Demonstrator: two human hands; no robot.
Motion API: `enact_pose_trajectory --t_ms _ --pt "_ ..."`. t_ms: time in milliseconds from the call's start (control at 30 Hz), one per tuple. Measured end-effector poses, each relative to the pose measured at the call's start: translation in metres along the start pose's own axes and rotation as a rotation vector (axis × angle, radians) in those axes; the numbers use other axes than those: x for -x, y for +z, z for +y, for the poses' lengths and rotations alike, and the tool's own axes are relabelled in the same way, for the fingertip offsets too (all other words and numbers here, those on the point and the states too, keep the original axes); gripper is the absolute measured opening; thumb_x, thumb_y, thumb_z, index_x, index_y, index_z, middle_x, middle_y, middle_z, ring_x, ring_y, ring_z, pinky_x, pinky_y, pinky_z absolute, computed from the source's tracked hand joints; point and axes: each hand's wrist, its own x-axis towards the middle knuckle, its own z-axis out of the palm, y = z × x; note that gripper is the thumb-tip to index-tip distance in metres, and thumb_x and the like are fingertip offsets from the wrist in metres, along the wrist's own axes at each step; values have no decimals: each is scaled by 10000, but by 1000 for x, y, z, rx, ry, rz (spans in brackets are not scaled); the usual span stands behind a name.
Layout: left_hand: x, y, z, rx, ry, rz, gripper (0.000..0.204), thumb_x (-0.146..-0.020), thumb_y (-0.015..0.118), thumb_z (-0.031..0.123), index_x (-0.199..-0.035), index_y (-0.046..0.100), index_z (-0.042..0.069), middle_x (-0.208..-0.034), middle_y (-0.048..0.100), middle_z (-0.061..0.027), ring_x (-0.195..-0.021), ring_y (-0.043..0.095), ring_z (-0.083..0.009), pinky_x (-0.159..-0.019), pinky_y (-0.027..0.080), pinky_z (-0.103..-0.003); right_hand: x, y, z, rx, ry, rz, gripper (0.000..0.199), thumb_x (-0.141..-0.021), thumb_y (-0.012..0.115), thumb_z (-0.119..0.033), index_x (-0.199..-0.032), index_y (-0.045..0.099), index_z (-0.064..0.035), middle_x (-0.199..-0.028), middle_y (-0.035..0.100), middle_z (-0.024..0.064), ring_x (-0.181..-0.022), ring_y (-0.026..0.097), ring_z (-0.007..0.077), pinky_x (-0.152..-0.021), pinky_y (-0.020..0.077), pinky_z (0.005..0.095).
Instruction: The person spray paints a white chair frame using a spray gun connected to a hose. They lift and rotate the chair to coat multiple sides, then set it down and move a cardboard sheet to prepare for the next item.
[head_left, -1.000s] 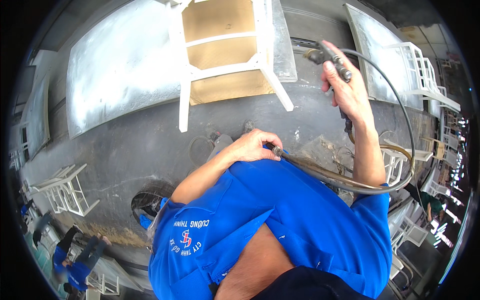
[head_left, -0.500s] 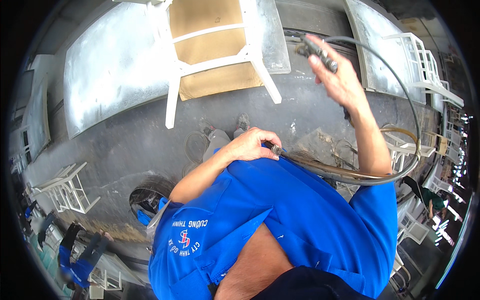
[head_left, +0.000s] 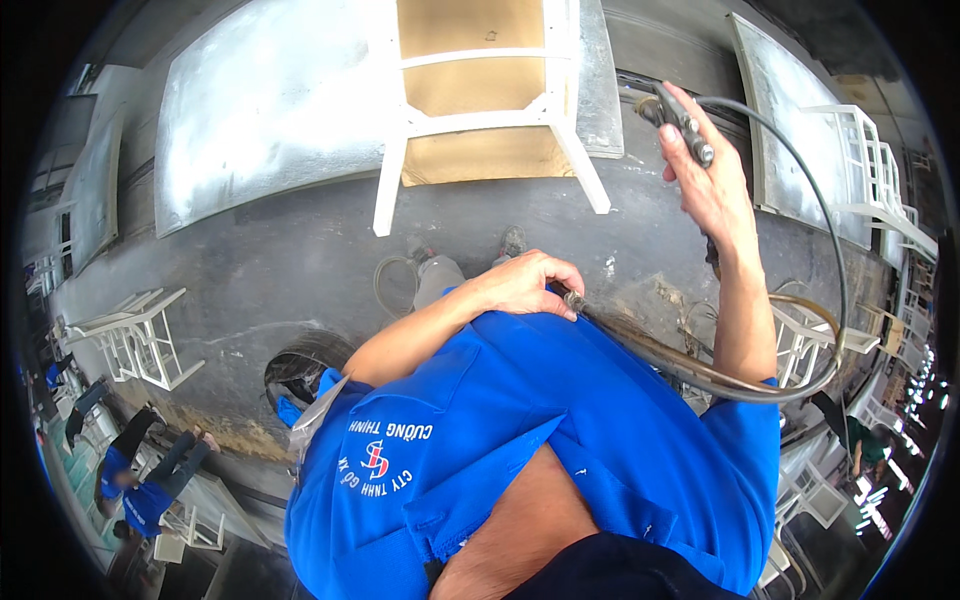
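Observation:
My right hand is raised at the upper right, its fingers closed around a spray gun that has a hose running from it. At my waist, my left hand is closed on a hose fitting between thumb and fingers. From there a brownish hose crosses my front toward my right forearm. Ahead of me is a white chair frame, its legs pointing toward me, with a tan panel behind its bars. Neither hand touches the chair.
A large whitish board stands behind the chair, and another board is at the right. White chairs stand at the left, more at the right. A dark bucket-like container and coiled hose lie near my feet. People work lower left.
The view has shifted, so the chair and boards sit farther right and slightly higher. My right hand still holds the spray gun, now somewhat lower against the scene; my left hand keeps its grip.

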Motion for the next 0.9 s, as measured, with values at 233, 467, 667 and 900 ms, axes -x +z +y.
enact_pose_trajectory --t_ms 233,467,667,900 --pt "73 -56 -15 157 -80 22 301 -802 859 94 -1078 744 54 -1012 747 -29 -918 666 -139 -833 521 -302 4 80 -76 -168 -147 -113 541 -993 669 -428 -1490 567 -237 -1123 758 78 -790 627 148 -804 536 328" --pt "167 -114 -29 113 -81 -63 299 -800 854 54 -1078 744 45 -1057 745 -19 -980 668 -114 -867 521 -286 27 147 -150 -208 -67 -159 590 -994 655 -500 -1502 557 -216 -883 686 30 -691 575 116 -714 523 321" --pt "210 -136 -34 118 -24 -89 289 -793 862 77 -1056 746 63 -943 728 -7 -886 656 -98 -818 512 -283 31 198 -100 9 130 43 557 -990 649 -502 -1489 555 -273 -1192 729 156 -1127 675 304 -978 518 424" --pt "231 -139 -43 75 -209 -4 284 -791 865 185 -1020 750 64 -945 762 -69 -929 707 -196 -845 533 -357 27 299 -24 -344 336 102 538 -989 677 -447 -1487 559 -282 -907 707 73 -687 662 161 -677 564 340"
